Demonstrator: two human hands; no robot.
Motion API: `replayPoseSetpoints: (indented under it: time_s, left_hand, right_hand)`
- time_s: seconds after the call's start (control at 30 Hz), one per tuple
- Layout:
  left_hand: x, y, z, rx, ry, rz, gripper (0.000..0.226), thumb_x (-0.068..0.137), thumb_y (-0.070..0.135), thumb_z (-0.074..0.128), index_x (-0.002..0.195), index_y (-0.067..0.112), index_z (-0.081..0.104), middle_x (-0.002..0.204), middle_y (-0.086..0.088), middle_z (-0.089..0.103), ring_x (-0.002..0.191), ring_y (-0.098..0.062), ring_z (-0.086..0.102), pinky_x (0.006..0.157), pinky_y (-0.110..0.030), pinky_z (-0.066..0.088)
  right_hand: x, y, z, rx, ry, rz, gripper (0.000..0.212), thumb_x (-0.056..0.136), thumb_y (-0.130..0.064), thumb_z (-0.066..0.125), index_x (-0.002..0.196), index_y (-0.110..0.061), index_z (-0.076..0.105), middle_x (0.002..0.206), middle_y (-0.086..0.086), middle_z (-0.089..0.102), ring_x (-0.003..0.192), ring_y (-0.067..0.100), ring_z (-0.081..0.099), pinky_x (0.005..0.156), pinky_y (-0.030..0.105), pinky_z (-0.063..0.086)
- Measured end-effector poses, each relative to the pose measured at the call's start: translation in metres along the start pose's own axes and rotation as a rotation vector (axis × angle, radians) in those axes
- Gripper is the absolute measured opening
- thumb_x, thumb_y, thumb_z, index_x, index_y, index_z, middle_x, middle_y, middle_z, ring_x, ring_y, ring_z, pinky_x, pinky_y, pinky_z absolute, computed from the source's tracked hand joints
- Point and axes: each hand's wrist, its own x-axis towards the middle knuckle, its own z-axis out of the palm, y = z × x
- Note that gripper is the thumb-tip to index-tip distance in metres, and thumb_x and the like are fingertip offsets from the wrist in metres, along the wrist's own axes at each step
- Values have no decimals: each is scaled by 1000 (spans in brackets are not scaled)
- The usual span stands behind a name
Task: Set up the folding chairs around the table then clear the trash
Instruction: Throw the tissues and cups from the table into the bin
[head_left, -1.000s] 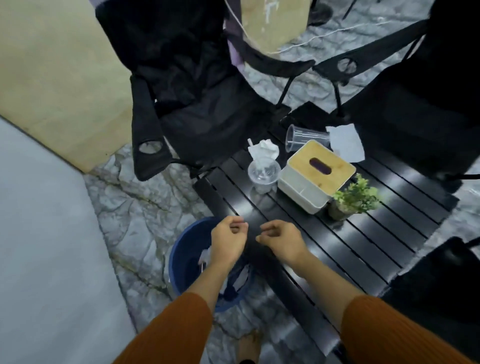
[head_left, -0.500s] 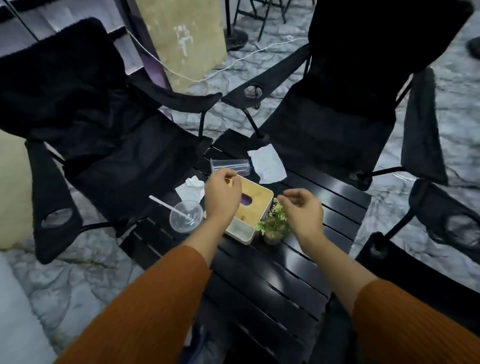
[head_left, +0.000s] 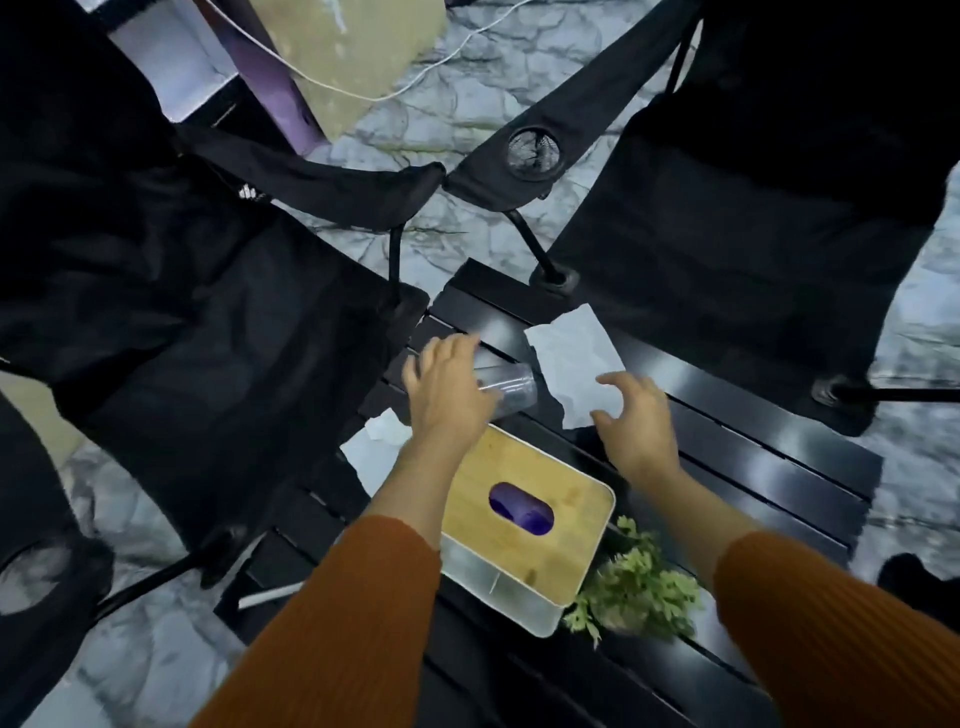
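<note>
i can read no words or numbers anywhere here. the nearest thing to a sign is a small white mark on the black folding chair (head_left: 171, 291) at the left of the frame, on the fabric just below its armrest, too blurred for me to make out as a brand. the pale scratches on the tan board (head_left: 353, 57) at the top middle do not form letters i can read.

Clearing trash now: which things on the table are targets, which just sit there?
Job:
- tipped clear plastic cup, under the left hand
- flat white napkin, at the right hand
- crumpled tissue
- folding chairs, already opened

Lying about:
- tissue box with wooden lid
- small potted plant
- white cord on the floor
</note>
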Motion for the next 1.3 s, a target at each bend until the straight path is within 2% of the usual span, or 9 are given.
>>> replayPoseSetpoints:
  time_s: [0.1,0.2,0.3,0.6,0.77,0.9,0.97,1.1,1.3]
  left_hand:
    - [23,-7,9,212,-271,37,81,72,43,78,141,29,37,148,3,41,146,-24,20,118,-57,-4]
    - [31,-16,17,306,-355,52,82,68,47,78,139,30,40,138,1,51,138,-25,34,115,-65,-6]
    - [37,-17,18,310,-308,47,83,66,49,78,138,31,41,135,3,54,134,-24,40,114,-66,-7]
    - [36,8,-4,50,-19,2,79,68,60,72,134,29,44,134,6,56,131,-19,46,118,-57,-8]
    - [7,22,-23,-250,132,-2,79,66,54,77,133,24,45,131,4,58,126,-19,50,122,-45,11]
    - [-44,35,-39,-526,216,-9,72,64,47,81,124,25,49,124,6,58,116,-17,53,98,-40,47]
    - [-78,40,-46,-608,247,7,67,64,44,82,119,25,49,120,8,57,113,-15,53,92,-34,47]
    - [-156,40,-50,-784,214,-90,71,62,45,81,121,29,44,119,10,52,111,-12,52,89,-34,49]
    - [-296,-7,-36,-932,177,-267,61,68,51,79,115,31,45,112,8,57,105,-13,57,89,-30,48]
  right_hand:
    - [22,-2,18,-139,-93,6,53,88,-13,63,138,-20,46,143,6,39,129,28,35,100,41,42]
    - [33,4,32,-149,-89,38,36,86,-7,63,122,-8,59,131,11,45,118,33,46,93,41,48]
    - [37,9,34,-172,-28,48,12,84,3,55,87,1,66,106,12,52,89,34,58,76,38,52]
    - [24,7,20,-94,-33,206,19,82,-1,49,73,-6,65,76,13,65,70,29,60,61,32,52]
    - [-6,-11,-9,71,106,131,16,81,-3,52,74,-5,66,73,6,64,70,21,57,62,24,40]
    - [-46,-31,-43,180,195,28,12,81,-4,56,76,-10,66,69,0,59,66,12,50,57,8,37]
    - [-75,-39,-57,210,217,-27,11,81,-5,58,79,-10,68,71,-1,61,68,11,52,58,6,36]
    - [-143,-41,-71,263,189,-102,10,79,-6,61,77,-12,69,69,-3,64,69,13,59,69,22,42]
    - [-246,-35,-66,185,22,-188,13,79,-4,64,74,-15,67,67,-8,64,66,10,60,63,21,46]
